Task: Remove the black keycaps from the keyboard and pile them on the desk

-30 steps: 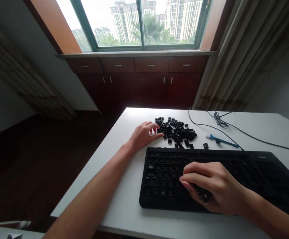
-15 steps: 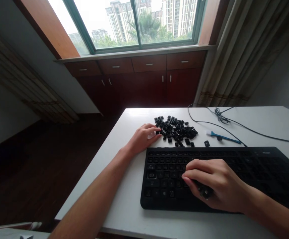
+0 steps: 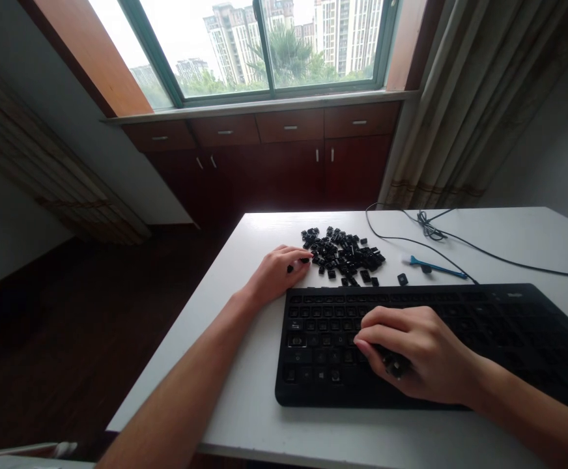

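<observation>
Since the earlier frame the left hand (image 3: 277, 270) has drawn a little to the left, and black pieces (image 3: 304, 260) now show between its finger and thumb, where there was a pale gap.

At the far left a curtain (image 3: 69, 189) hangs beside the wall. The left hand rests on the white table (image 3: 245, 404), palm turned toward the loose keys (image 3: 345, 256), its fingers curled about those pieces — whether it grips them or merely covers them, I cannot tell. Just right of its fingertips, the loose keys lie in a spread-out heap behind the keyboard (image 3: 313, 394).

The keyboard lies flat on the table, with key spots along its left part looking bare. Over its middle, the right hand (image 3: 421, 352) is closed around a small dark thing (image 3: 395, 368), too shaded to make out, its fingertips together at the keyboard's surface.

Behind the keyboard, to the right of the heap, sits a lone key (image 3: 402, 279). Next comes a blue brush (image 3: 438, 267) with a pale tip — another key (image 3: 426, 269) lies right by it. Farther back, a black cable (image 3: 428, 227) is bundled, one end trailing right.
</observation>
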Available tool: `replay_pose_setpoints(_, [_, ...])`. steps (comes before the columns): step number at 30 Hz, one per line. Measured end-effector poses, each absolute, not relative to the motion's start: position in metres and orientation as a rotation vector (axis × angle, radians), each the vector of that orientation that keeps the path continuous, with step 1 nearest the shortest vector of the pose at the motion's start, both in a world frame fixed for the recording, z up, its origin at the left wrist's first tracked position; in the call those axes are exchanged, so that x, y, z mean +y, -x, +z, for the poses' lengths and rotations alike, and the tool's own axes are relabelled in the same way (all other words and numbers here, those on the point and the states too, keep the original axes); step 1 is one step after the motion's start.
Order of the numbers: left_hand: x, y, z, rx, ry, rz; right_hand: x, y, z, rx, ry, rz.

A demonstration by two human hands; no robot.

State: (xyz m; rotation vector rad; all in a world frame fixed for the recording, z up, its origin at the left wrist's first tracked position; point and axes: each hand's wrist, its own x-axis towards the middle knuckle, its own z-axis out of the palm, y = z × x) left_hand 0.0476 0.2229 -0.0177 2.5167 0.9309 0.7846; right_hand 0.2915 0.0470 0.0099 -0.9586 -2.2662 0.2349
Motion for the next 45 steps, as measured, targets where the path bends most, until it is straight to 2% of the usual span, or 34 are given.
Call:
replay_pose_setpoints(12, [0.218,-0.045,-0.012,1.071,-2.175,0.872,0.047,-0.292,0.008,-2.280,0.979,0.219])
replay_pose_setpoints(22, [0.213,-0.062,-0.005,0.874,-1.232,0.940,0.048,-0.292,0.008,-2.274,0.969,0.223])
replay_pose_setpoints(29, [0.211,-0.067,-0.006,0.723,-0.786,0.940,0.048,-0.291,0.006,-2.267,0.981,0.217])
replay_pose_setpoints(45, [0.215,-0.068,-0.008,0.675,-0.599,0.987,0.047,-0.293,0.007,-2.311,1.034,0.209])
